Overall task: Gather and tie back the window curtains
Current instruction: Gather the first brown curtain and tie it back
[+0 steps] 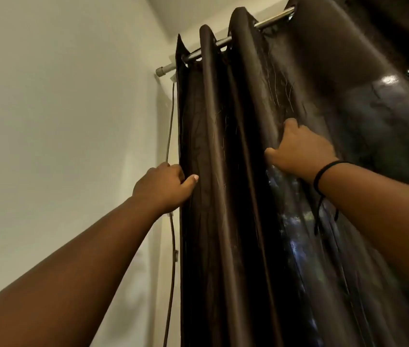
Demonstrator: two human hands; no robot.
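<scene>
Overhead, one metal curtain rod (pixel 238 36) runs up and to the right, its capped end poking out past the fabric near the pale wall (pixel 60 108). One dark brown curtain (pixel 248 171) hangs from it on grommets, bunched into about four rounded folds at the left end of the rod. Just beside the curtain's left edge, a thin grey cord (pixel 170 126) drops down the wall, passing behind the left hand (pixel 164 189), so it sits close to where that hand works. The left hand has its fingers (pixel 173 169) wrapped round the curtain's outer edge, thumb pressed on the front of the fabric. The right hand (pixel 301 151) is higher and further right, its fingers curled into a fold and clamped on the cloth. One black string bracelet (pixel 323 176) circles the right wrist, with loose ends dangling in front of the curtain. Both arms reach upward, well apart.
</scene>
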